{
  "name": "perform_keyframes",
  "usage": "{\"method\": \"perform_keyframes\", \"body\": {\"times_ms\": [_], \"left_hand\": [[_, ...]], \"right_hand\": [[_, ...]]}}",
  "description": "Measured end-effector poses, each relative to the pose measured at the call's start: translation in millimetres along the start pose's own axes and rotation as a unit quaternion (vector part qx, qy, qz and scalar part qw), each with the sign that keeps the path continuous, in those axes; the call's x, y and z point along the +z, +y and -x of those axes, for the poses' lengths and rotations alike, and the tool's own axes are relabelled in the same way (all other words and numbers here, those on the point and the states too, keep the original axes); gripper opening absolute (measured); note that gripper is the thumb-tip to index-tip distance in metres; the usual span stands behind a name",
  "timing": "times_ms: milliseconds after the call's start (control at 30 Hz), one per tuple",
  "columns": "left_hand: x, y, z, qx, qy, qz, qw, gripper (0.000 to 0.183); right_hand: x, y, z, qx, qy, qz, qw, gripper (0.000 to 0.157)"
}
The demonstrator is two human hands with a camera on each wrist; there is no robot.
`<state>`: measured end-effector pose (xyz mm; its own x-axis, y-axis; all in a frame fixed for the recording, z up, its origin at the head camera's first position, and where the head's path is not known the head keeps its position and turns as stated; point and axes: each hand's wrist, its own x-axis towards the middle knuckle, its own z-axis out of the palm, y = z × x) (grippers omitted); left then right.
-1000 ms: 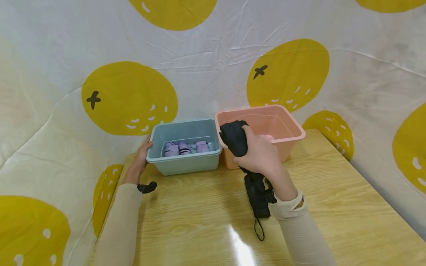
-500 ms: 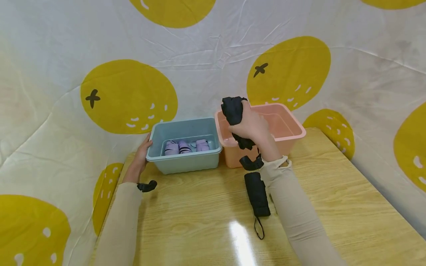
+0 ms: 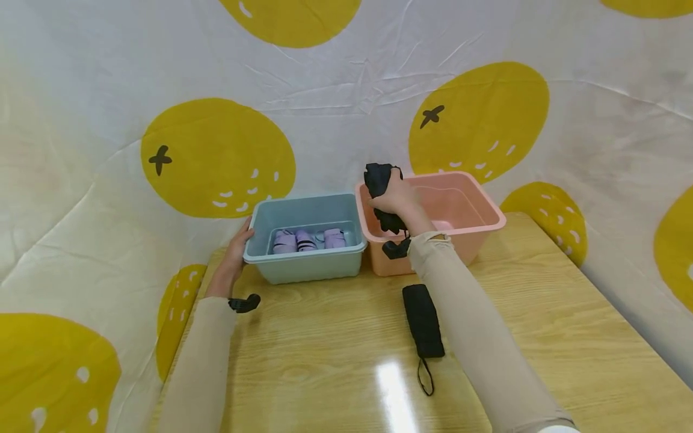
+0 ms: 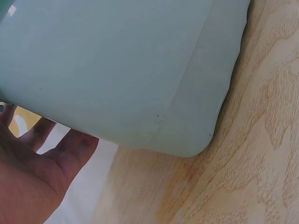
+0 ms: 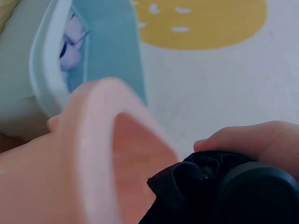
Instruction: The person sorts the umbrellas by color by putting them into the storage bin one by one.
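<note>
My right hand (image 3: 397,198) grips a black folded umbrella (image 3: 377,180) above the left side of the pink bin (image 3: 476,230). In the right wrist view, the umbrella's round end (image 5: 259,193) and loose fabric show below a finger, beside the bin's rim. My left hand (image 3: 236,249) holds the left end of the light blue bin (image 3: 308,267), with a digit over the rim. Seen from the left wrist, its fingers (image 4: 77,149) lie against the bin's end wall. Several lavender rolled bundles, like folded umbrellas (image 3: 305,240), lie in the blue bin.
A second black folded umbrella (image 3: 422,322) with a wrist loop lies on the wooden table (image 3: 314,361), in front of the pink bin and left of my right forearm. A white curtain (image 3: 335,138) with yellow fruit shapes hangs right behind both bins.
My right hand has lifted the black umbrella up and forward from in front of the pink bin to over its left side. The left hand keeps its place on the blue bin.
</note>
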<state>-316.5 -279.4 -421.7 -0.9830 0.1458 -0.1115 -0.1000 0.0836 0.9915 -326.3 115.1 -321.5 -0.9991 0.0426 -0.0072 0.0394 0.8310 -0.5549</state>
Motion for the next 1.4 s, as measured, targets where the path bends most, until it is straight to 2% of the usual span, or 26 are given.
{"method": "perform_keyframes", "body": {"times_ms": [133,333,600,833,1000,1067,1167,1233,1300,1400], "left_hand": [[1.2,0.4,-1.5,-0.004,0.001,0.003,1.0000,0.057],[0.4,0.8,-3.3,-0.017,0.013,0.007,0.9997,0.058],[-0.4,-2.8,-2.5,-0.009,0.001,0.007,0.9999,0.057],[-1.4,-1.8,-1.1,0.003,0.003,0.003,1.0000,0.057],[0.3,0.6,0.1,-0.008,0.005,-0.005,0.9999,0.056],[1.1,1.1,0.7,-0.011,0.008,-0.001,0.9999,0.057],[1.3,0.9,1.2,-0.011,0.009,-0.001,0.9999,0.057],[0.9,0.3,1.3,-0.008,0.007,0.000,0.9999,0.057],[0.6,-0.3,1.2,-0.004,0.007,0.000,1.0000,0.057],[0.7,-1.9,0.6,0.003,0.007,0.001,1.0000,0.056]], "right_hand": [[16.1,12,-13,0.016,-0.006,0.009,1.000,0.102],[28.0,21,-18,0.015,-0.023,0.010,1.000,0.102],[44.9,39,-18,0.029,-0.074,-0.002,0.997,0.099],[48.7,39,-20,0.032,-0.085,-0.007,0.996,0.087],[49.7,39,-27,0.051,-0.109,-0.006,0.993,0.090],[50.6,39,-29,0.046,-0.123,-0.002,0.991,0.082],[51.6,41,-32,0.032,-0.175,-0.005,0.984,0.060],[49.5,41,-31,0.022,-0.219,-0.015,0.975,0.042],[47.4,42,-31,0.016,-0.264,-0.027,0.964,0.033],[42.4,41,-30,0.049,-0.318,-0.041,0.946,0.026]]}}
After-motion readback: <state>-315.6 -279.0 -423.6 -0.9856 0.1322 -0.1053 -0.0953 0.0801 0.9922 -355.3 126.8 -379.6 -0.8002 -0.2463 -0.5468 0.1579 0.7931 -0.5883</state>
